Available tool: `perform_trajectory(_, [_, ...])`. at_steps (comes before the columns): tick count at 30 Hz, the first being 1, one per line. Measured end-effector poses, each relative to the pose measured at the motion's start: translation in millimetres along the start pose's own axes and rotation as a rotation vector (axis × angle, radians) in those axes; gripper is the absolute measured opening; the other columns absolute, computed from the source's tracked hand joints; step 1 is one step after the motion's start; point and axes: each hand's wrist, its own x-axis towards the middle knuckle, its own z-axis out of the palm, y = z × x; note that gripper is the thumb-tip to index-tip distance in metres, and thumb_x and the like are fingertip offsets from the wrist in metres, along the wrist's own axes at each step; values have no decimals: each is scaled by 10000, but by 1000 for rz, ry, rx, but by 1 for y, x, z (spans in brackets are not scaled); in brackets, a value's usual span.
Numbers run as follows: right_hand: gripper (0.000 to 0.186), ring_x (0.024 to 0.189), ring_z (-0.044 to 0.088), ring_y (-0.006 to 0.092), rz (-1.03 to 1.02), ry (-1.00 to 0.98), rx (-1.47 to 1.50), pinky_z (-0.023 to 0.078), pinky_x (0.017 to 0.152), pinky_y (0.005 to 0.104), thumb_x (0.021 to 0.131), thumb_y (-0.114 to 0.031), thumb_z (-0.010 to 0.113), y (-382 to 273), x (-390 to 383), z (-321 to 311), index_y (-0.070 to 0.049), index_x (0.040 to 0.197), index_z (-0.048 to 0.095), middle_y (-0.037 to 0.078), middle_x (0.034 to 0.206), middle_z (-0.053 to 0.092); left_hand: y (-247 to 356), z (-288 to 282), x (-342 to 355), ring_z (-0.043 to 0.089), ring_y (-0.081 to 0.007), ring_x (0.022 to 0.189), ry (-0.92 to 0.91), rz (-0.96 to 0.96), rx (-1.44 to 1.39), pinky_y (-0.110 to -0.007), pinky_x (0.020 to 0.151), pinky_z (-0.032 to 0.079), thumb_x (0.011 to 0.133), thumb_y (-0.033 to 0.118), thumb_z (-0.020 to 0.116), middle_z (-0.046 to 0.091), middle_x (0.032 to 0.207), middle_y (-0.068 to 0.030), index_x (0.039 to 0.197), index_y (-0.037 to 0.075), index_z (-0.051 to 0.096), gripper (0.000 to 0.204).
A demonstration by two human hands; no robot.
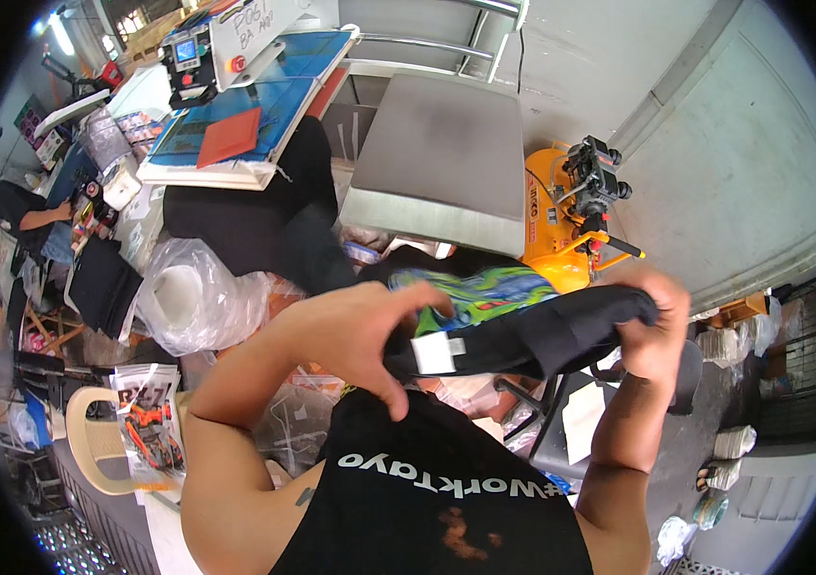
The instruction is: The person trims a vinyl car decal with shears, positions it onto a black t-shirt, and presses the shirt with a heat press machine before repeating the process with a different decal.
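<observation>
In front of my chest stretches a black garment [542,335] with a swirling green and blue print and a white label near its left end. My right hand [652,321] is closed round the garment's right end, thumb on the near side. At the left end, my left hand [379,331] has its thumb and forefinger spread apart beside the fabric. Its other fingers are partly hidden and slightly blurred. Beyond the garment, blurred dark cloth [317,249] hangs toward the machine.
A grey flat-topped platen [442,134] stands ahead, left of a yellow air compressor [561,220]. At the far left are a blue-topped machine [235,96] with a red pad [231,137], a clear plastic bag [192,297] and a seated person [29,211]. Near left is a beige chair [92,441].
</observation>
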Motion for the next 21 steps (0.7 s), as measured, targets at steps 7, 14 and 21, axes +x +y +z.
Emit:
perform_trajectory(7, [148,801,578,111,56,258,-479,488,771,271,821,61,692,32,67,-25,35,965,671,32,822,660,-101,-71,-5,650,-300,863,462,-307,388,-359,775,502,713,-51,745,637,870,-149,941,-20,647,251])
perform_trajectory(14, [170,765,574,168,116,387,-937,478,763,325,910,-142,666,48,186,-103,-13,1022,668,149,797,640,-95,-226,46,628,-119,930,936,41,123,-257,841,476,854,18,703,643,950,-54,1020,-11,624,186])
perform_trajectory(21, [278,863,652,345,104,503,-1229,490,791,396,935,-316,610,102,345,-157,-82,1062,692,174,939,695,-133,-393,192,629,-118,949,940,95,382,-268,882,478,935,207,699,714,1066,-64,1148,-20,680,311])
